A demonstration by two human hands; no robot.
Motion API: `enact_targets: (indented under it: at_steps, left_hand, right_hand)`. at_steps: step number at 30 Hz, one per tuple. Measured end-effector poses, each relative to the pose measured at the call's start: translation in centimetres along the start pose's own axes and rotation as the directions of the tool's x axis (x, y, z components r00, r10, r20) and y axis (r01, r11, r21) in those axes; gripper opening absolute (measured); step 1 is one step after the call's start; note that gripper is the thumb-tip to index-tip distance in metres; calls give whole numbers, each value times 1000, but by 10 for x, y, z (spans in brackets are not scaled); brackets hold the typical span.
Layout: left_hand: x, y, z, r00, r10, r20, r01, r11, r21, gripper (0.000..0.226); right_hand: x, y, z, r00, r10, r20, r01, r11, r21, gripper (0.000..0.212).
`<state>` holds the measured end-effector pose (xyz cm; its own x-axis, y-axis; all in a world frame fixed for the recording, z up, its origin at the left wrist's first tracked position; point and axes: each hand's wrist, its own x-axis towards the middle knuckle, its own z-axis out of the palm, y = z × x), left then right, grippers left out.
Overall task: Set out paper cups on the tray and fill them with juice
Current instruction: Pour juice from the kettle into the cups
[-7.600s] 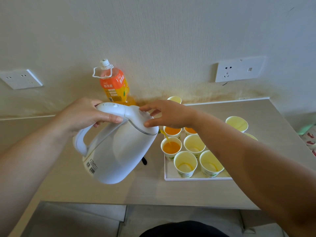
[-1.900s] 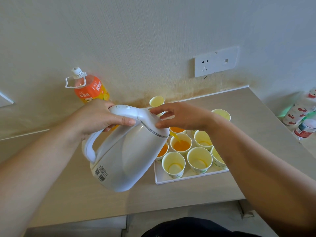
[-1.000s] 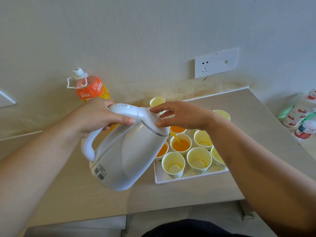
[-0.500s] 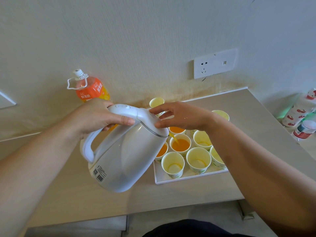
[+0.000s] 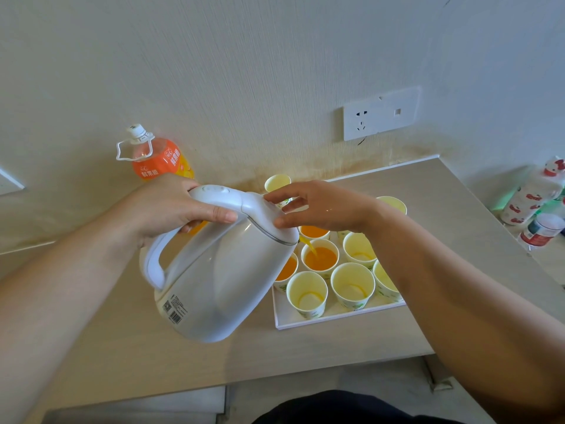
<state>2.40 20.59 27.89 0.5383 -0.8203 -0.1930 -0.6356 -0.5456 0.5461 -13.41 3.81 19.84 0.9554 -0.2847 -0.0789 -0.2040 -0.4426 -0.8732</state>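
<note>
Kettle (image 5: pixel 220 276): left hand (image 5: pixel 171 206) fingers wrapped round handle, right hand (image 5: pixel 324 206) fingers spread on lid; tilt gently, stream centred in cup (image 5: pixel 320 258).

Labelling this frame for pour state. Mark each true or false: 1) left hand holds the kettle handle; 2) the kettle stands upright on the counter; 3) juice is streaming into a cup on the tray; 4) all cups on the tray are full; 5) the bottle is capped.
1) True. The left hand grips the kettle by its handle.
2) False. The kettle is lifted and tilted towards the tray, with the right hand on its lid.
3) True. A thin stream runs from the spout into the middle cup.
4) False. The front cups hold only a little at the bottom.
5) True. The bottle by the wall has its white cap on.
</note>
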Motion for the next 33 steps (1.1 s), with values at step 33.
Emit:
enact_targets:
  at_steps: [33]
  left_hand:
    - [4, 3, 7, 999, -29, 35, 28, 1000, 3, 41]
  right_hand:
    - [2, 9, 0, 1000, 14, 3, -14, 1000, -1, 52]
